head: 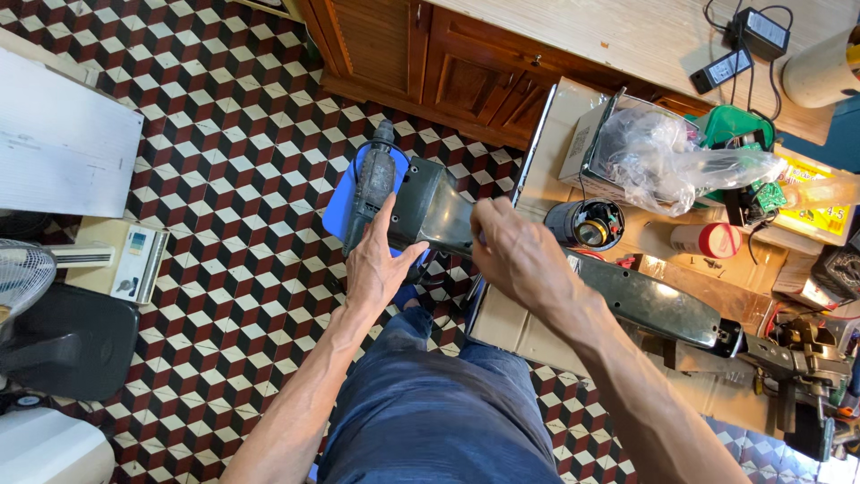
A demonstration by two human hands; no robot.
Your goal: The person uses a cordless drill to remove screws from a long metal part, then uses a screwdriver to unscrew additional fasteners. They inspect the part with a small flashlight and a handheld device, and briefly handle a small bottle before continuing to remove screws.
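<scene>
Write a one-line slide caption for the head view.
Left hand and right hand grip a dark green metal casing above patterned floor tiles.

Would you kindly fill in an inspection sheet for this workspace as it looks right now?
Surface: cardboard sheet laid beside a tiled floor.
Job's things: long dark metal housing; its end piece between both hands; power drill on a blue stool.
Clutter: plastic bag, red-capped can, black round container.
Grippers: left hand grips the end piece; right hand on it, grip hidden.
Cables: two power adapters with black leads.
Surroundings: wooden cabinet, fan.
</scene>
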